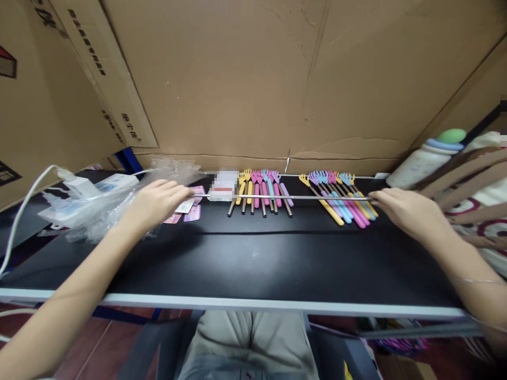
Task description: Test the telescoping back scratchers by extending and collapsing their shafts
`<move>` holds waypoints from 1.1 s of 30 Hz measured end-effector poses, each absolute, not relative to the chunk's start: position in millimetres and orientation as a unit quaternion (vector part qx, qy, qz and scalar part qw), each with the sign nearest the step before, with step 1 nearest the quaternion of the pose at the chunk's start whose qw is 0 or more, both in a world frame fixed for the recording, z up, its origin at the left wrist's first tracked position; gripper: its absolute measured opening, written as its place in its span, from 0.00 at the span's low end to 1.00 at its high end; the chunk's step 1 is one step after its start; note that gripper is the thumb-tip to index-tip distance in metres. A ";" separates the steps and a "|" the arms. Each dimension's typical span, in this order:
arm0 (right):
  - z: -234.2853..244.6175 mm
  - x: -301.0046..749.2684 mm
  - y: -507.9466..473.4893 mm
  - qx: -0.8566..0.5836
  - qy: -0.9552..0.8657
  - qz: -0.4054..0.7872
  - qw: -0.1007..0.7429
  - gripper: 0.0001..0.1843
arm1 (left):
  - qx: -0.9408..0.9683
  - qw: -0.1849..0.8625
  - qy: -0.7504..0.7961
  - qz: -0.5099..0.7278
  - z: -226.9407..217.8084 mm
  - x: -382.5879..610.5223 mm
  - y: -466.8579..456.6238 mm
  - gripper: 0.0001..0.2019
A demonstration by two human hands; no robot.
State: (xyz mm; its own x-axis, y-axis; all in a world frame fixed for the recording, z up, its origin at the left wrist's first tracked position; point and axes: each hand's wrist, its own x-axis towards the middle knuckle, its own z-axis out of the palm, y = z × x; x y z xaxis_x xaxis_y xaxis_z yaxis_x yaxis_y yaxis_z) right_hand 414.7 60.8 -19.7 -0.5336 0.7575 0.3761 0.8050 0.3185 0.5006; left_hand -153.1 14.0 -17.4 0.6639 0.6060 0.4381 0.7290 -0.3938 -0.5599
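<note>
A long, thin metal rod [304,198] stretches level above the black tabletop, one end in each of my hands. My left hand [162,203] is closed around its left end, near the plastic bags. At the other end, my right hand [406,211] pinches the rod with the fingers together. Both rod ends are hidden in my fingers. Behind and below the rod lie two groups of small back scratchers with coloured claw heads: a left group [264,192] and a right group [350,203]. Their handles are yellow, pink, blue and purple.
Clear plastic bags [103,219] and a white power strip [67,208] with cables lie at left. Printed cards [193,212] sit beside a blurred white box [223,187]. A white bottle [422,161] and striped bag [483,192] stand right. Cardboard [237,89] walls the back of the table [253,269].
</note>
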 end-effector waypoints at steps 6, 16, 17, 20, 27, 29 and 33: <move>-22.2 305.4 40.9 -0.357 -0.874 -0.308 0.115 0.15 | -0.873 0.316 -0.338 -0.156 -30.6 -98.7 18.4 0.13; -21.9 271.7 32.9 -0.346 -0.878 -0.285 0.168 0.16 | -0.855 0.321 -0.372 -0.166 -33.1 -74.5 15.4 0.10; -23.5 271.5 32.6 -0.347 -0.877 -0.284 0.171 0.16 | -0.856 0.320 -0.372 -0.166 -32.9 -73.8 14.8 0.10; -26.8 267.9 30.9 -0.349 -0.877 -0.276 0.182 0.16 | -0.862 0.307 -0.367 -0.167 -31.2 -67.1 12.4 0.10; -27.5 237.4 15.6 -0.349 -0.893 -0.218 0.179 0.14 | -0.875 0.298 -0.320 -0.207 -26.9 -25.8 7.1 0.11; -28.6 228.4 11.6 -0.353 -0.893 -0.213 0.182 0.14 | -0.876 0.299 -0.313 -0.213 -27.5 -16.8 7.5 0.10; -29.4 222.0 8.9 -0.351 -0.889 -0.223 0.190 0.14 | -0.868 0.314 -0.314 -0.224 -30.0 -12.5 9.3 0.11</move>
